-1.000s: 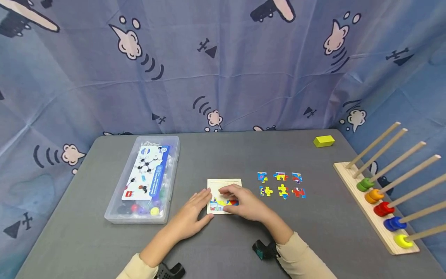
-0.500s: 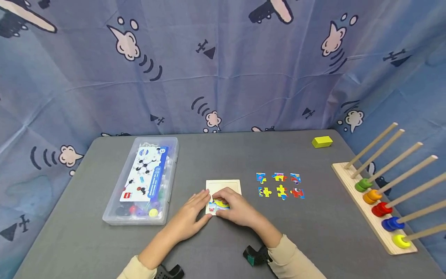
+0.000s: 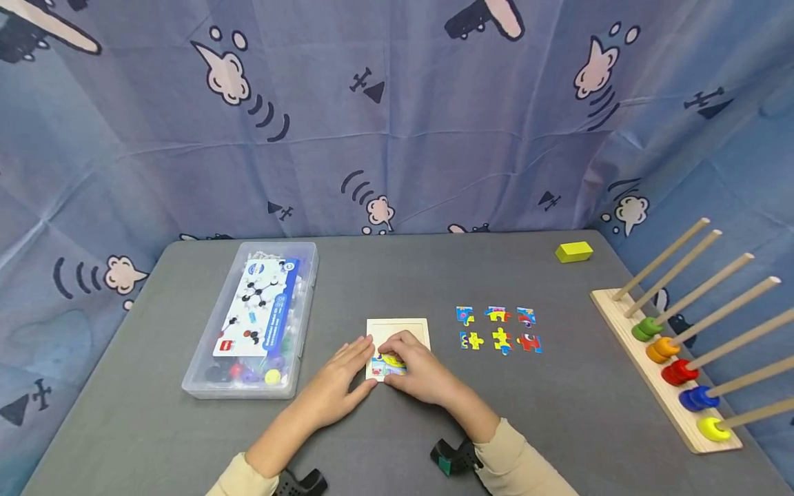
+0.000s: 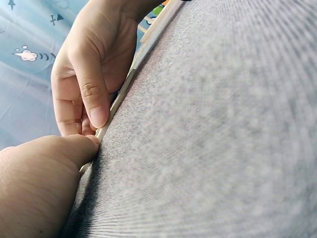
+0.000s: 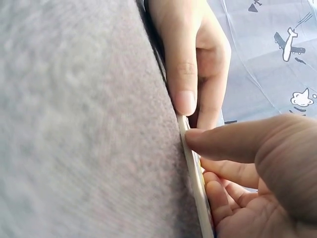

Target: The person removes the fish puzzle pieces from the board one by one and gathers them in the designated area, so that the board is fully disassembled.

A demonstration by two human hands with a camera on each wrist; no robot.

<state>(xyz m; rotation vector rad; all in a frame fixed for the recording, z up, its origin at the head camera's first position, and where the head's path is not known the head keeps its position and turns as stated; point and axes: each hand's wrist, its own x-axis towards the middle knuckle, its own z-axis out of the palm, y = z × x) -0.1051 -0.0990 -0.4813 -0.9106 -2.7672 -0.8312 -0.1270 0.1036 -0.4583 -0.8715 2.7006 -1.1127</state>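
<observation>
- While I watched from my remote post, the left hand (image 3: 338,387) lay released, fingers extended, its fingertips at the left edge of the wooden puzzle tray (image 3: 397,326).
- I saw the right hand (image 3: 420,368) over the tray's lower right, fingers bent above the coloured puzzle picture (image 3: 380,369) and thumb at the near rim; I could not tell whether it pinched a piece.
- The tray lay flat on the grey table (image 3: 372,275), between both hands, its upper part bare wood.
- Six loose jigsaw pieces (image 3: 503,339) sat in two rows beyond the right hand, apart from it.
</observation>
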